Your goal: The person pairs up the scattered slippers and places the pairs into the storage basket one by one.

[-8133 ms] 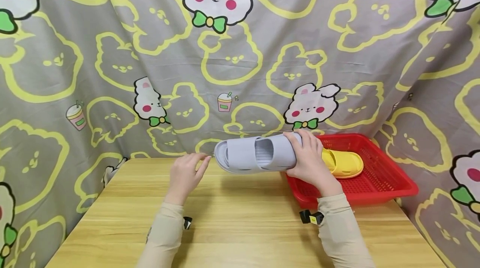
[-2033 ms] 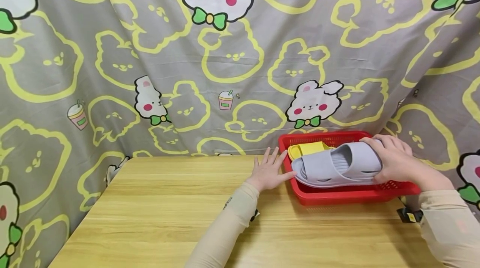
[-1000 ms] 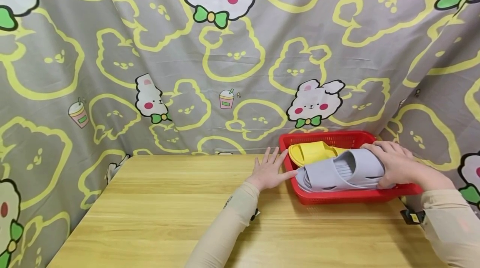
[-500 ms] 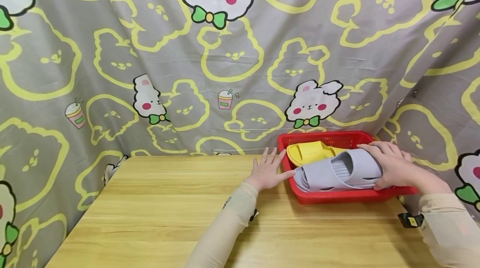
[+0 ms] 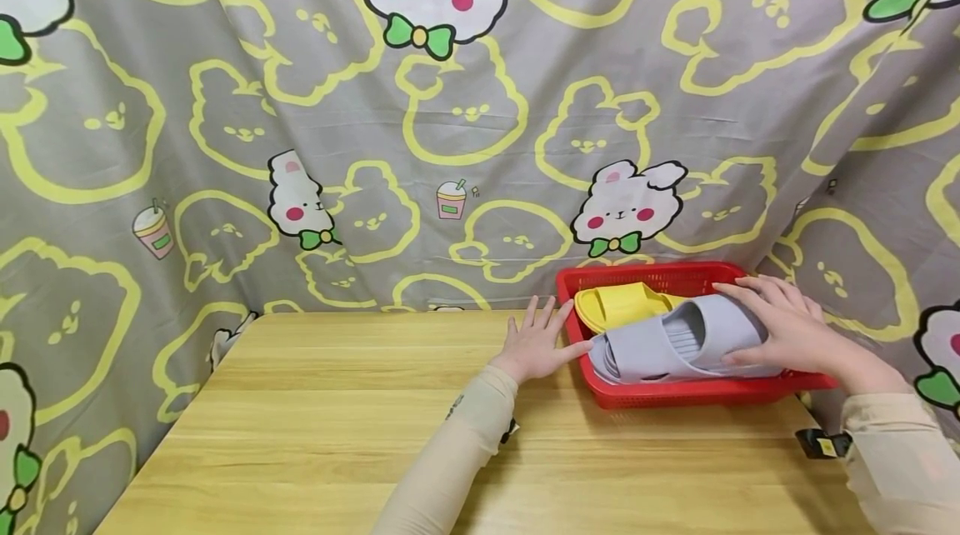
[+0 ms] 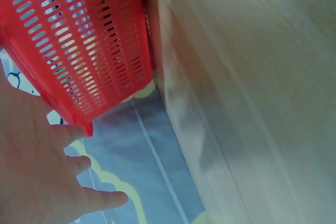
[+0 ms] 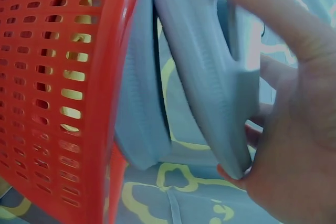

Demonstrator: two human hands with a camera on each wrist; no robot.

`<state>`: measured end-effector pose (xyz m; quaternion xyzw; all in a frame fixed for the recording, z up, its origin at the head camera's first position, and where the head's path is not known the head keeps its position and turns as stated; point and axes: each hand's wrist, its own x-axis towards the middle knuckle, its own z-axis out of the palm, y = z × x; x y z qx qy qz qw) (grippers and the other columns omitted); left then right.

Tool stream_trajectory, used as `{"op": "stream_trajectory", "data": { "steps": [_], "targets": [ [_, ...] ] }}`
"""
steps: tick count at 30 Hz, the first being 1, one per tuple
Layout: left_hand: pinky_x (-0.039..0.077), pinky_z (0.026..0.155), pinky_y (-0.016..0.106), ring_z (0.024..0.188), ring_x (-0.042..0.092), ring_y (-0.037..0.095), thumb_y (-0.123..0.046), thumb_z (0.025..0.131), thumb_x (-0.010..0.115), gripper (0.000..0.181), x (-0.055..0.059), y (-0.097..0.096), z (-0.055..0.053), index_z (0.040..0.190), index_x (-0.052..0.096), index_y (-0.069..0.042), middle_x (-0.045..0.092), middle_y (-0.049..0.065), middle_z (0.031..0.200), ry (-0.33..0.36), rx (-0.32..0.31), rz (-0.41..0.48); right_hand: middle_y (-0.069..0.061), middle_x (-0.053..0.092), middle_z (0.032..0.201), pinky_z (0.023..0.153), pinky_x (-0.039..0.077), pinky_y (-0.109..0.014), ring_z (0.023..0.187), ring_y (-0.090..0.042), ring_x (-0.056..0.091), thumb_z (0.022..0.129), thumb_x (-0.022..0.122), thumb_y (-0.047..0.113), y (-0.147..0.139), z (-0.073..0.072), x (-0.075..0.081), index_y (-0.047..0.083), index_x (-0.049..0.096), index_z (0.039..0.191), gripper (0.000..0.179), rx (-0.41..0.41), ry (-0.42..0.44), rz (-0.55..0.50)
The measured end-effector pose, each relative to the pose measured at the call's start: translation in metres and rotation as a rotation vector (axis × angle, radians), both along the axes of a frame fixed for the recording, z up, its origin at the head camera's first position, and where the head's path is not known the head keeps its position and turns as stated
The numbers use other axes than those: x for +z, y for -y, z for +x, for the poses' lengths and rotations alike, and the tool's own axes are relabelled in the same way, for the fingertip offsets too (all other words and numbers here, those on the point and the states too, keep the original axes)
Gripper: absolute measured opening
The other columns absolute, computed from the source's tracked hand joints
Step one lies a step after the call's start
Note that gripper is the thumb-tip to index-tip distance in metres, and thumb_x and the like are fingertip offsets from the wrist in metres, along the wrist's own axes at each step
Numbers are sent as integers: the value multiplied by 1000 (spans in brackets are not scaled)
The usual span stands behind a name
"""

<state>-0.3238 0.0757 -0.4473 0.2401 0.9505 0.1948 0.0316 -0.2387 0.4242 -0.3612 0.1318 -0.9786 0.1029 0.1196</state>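
Note:
In the head view, a grey slipper [image 5: 645,347] lies in the front half of a red basket [image 5: 675,393], on top of a second grey slipper. My right hand [image 5: 787,327] is around its heel end, thumb across the near side of the strap. The right wrist view shows the upper grey slipper [image 7: 210,77] angled away from the lower grey slipper [image 7: 139,93], with my fingers curled at its heel. Behind them is a yellow slipper [image 5: 618,306], partly covered. My left hand [image 5: 534,347], fingers spread, rests against the basket's left rim.
The basket stands at the back right of a wooden table [image 5: 337,402]. A grey patterned curtain [image 5: 480,118] hangs close behind the table and at both sides. In the left wrist view the basket's slotted wall [image 6: 79,35] is close to my left hand.
The grey slippers came down into the basket beside the yellow one. Within the last half second my right thumb shifted up and left on the upper slipper. My left hand has stayed still.

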Motion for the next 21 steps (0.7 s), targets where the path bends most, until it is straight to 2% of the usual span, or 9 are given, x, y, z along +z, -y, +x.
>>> {"op": "stream_trajectory", "data": {
  "steps": [6,16,21],
  "targets": [
    [12,116,68,154,-2,28,-80,86,34,84,0,-1,0,155,6,-41,10,-1,166,-1,6,13,-23,39,138,91,23,-73,127,-46,24,62,85,51,3,-1,0,15,48,138,92,-24,-45,-8],
    [10,116,69,154,-4,28,-82,85,29,86,-1,0,2,156,7,-39,8,-2,166,6,-2,11,-25,39,137,92,19,-75,126,-47,24,69,79,56,8,-3,-3,12,49,137,86,-57,-31,-15],
    [11,115,69,154,-3,28,-81,86,31,85,-1,0,1,156,7,-39,10,-1,166,1,-2,23,-25,41,137,91,19,-77,126,-48,25,71,76,59,8,-5,-5,12,50,137,85,-65,-19,-28]
  ]
}}
